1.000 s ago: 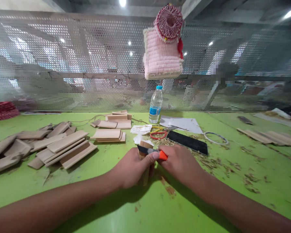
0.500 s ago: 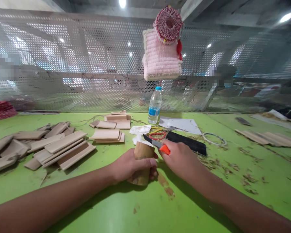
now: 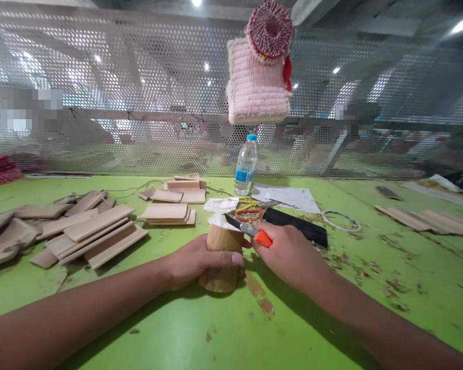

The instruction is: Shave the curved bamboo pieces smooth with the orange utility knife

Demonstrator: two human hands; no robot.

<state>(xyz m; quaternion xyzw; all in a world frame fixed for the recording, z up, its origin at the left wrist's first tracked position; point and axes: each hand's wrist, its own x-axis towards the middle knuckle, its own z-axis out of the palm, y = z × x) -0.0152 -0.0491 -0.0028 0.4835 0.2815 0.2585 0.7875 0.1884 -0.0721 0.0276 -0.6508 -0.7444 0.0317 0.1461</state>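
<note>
My left hand [image 3: 204,261] is wrapped round a piece of bamboo [image 3: 224,239], thumb across its front. The bamboo stands nearly upright on the green table, its lower end at the tabletop. In my right hand [image 3: 283,249] is a utility knife [image 3: 263,239] with an orange handle and a dark blade. The blade points left and lies at the bamboo's top edge; whether it touches cannot be made out. Behind the bamboo are white tissue [image 3: 220,205] and red and yellow loops [image 3: 250,214].
Bamboo strips [image 3: 100,226] lie piled at the left, with a small stack [image 3: 164,212] nearer the middle. A water bottle [image 3: 246,167] stands at the back beside white paper [image 3: 287,197]. A black slab [image 3: 297,226], a pale ring [image 3: 341,221] and shavings [image 3: 395,288] lie right.
The view has shifted slightly. The bamboo stands a little more upright, and the knife blade has moved slightly left across its top edge. Both hands keep their holds.
</note>
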